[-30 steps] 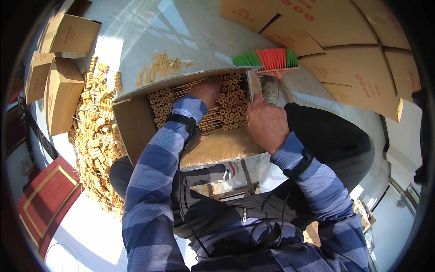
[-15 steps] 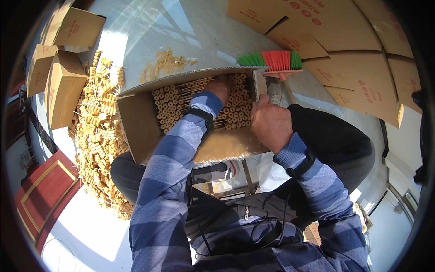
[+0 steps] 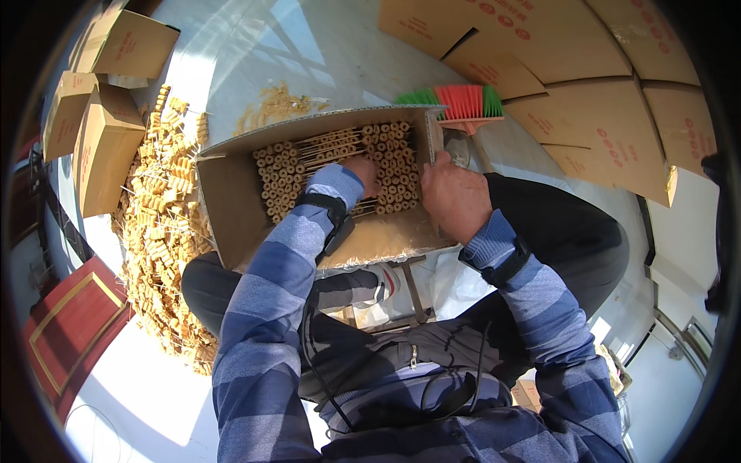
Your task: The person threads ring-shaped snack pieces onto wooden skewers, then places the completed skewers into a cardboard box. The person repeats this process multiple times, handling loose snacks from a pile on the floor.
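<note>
An open cardboard box (image 3: 228, 204) sits in front of me between my legs. Inside, skewers of tan, ring-ended rolled pieces are stacked in a left group (image 3: 279, 181) and a right group (image 3: 397, 185), with thin sticks (image 3: 328, 145) running between them. My left hand (image 3: 364, 176) reaches down into the middle of the box, over the sticks and against the right group; its fingers are mostly hidden. At the box's right wall, my right hand (image 3: 457, 197) is closed around the cardboard edge.
A large heap of similar skewers (image 3: 166, 247) lies to the left. Cardboard boxes (image 3: 116, 147) stand at the far left, and flat cartons (image 3: 579, 116) at the far right. Behind the box lie a green and red broom (image 3: 459, 100) and tan crumbs (image 3: 278, 108).
My left hand has moved back toward me from the box's far side, uncovering the upper rows of the right group. My right hand stays at the right wall. The view has shifted slightly.
</note>
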{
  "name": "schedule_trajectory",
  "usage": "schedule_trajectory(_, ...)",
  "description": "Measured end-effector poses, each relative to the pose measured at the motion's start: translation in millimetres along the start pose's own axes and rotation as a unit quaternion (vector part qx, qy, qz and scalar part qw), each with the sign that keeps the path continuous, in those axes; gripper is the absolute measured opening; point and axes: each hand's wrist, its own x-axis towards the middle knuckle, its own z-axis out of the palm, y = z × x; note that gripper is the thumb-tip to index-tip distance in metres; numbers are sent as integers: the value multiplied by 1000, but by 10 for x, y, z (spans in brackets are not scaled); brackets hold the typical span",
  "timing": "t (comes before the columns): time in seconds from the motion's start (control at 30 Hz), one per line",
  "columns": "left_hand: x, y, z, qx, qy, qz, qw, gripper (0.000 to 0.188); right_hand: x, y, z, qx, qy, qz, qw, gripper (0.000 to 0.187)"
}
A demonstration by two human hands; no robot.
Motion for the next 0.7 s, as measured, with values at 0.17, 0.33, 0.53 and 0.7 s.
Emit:
schedule_trajectory(0.17, 43, 42, 329, 16, -34, 65, 997, 45, 5, -8, 5, -8, 1, 5, 1000, 19)
schedule_trajectory(0.33, 224, -10, 502, -4, -52, 3, 999, 44, -1, 23, 8, 22, -21, 17, 999, 17)
schedule_trajectory(0.53, 108, 17, 293, 39, -50, 24, 998, 36, 0, 80, -14, 14, -60, 27, 998, 29)
schedule_trajectory(0.7, -849, 59, -577, -75, 106, -23, 991, 39, -77, 212, -267, 113, -111, 82, 984, 46)
